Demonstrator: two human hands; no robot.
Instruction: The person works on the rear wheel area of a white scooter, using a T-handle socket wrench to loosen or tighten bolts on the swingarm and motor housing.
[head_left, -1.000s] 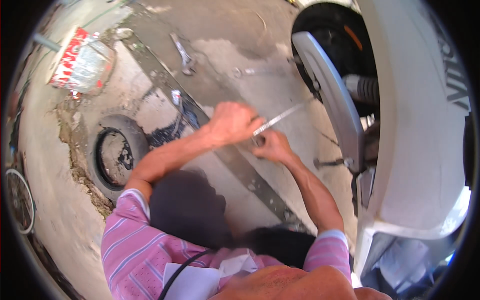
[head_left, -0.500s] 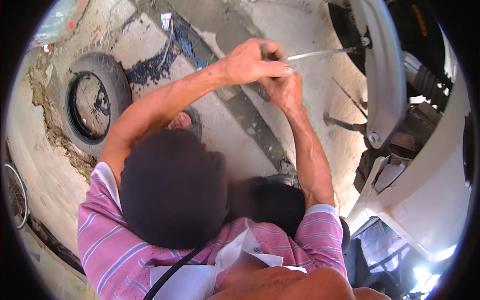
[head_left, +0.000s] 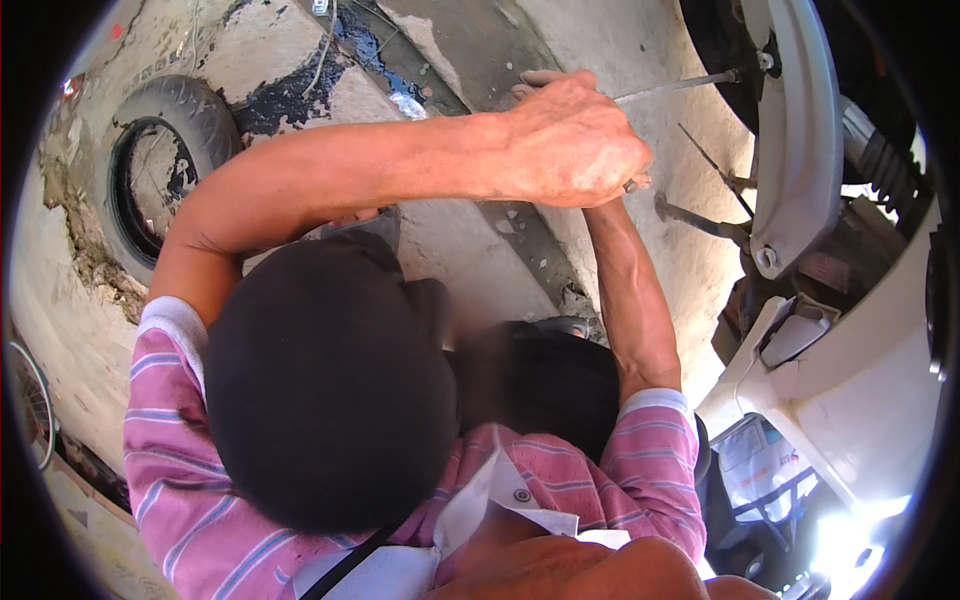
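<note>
My left hand (head_left: 575, 145) is closed in a fist around the handle of a long, thin metal wrench (head_left: 675, 90), which looks T-shaped. The wrench's shank runs right to a bolt on the grey metal fork arm (head_left: 795, 130) beside a dark wheel (head_left: 705, 60). A small dark handle end shows below my left knuckles. Behind that fist is my right hand (head_left: 603, 212), its wrist showing and its grip mostly hidden. My forearms cross in front of my black-clad knees (head_left: 330, 400).
A white-panelled motorbike or scooter (head_left: 850, 370) fills the right side, with a lever (head_left: 700, 217) and thin rod (head_left: 715, 170) sticking out low. A loose tyre (head_left: 205, 120) lies on the cracked concrete at left. A spoked rim (head_left: 35, 405) stands at the left edge.
My left hand has swung right and down, rolling over the handle, so its back now covers my right hand. The view has shifted slightly. The wrench's far end stays near the bolt.
</note>
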